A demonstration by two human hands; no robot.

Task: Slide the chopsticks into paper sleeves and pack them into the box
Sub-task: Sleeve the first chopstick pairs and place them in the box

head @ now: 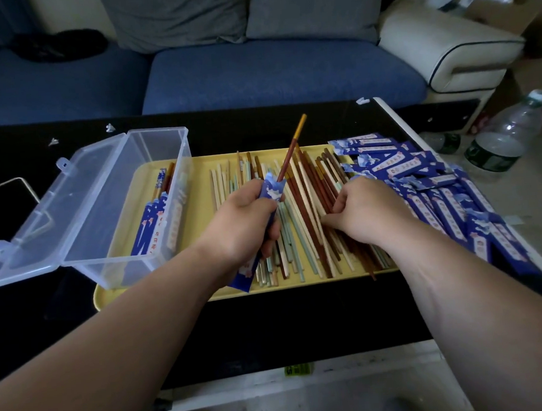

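Several sleeved chopsticks (155, 223) lie in clear box (113, 213); loose chopsticks (304, 235) fill tray (201, 184).

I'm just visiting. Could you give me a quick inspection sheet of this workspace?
Surface: black table, yellow tray on it.
Job's things: loose chopsticks in tray; open clear box holding sleeved chopsticks; blue sleeves piled at right.
Clutter: paper scraps on table; plastic bottles on floor.
Hands: left hand grips a sleeve with a brown chopstick sticking out; right hand touches the loose chopsticks, grip unclear.
Cables: nothing seen.
Surroundings: blue sofa behind.
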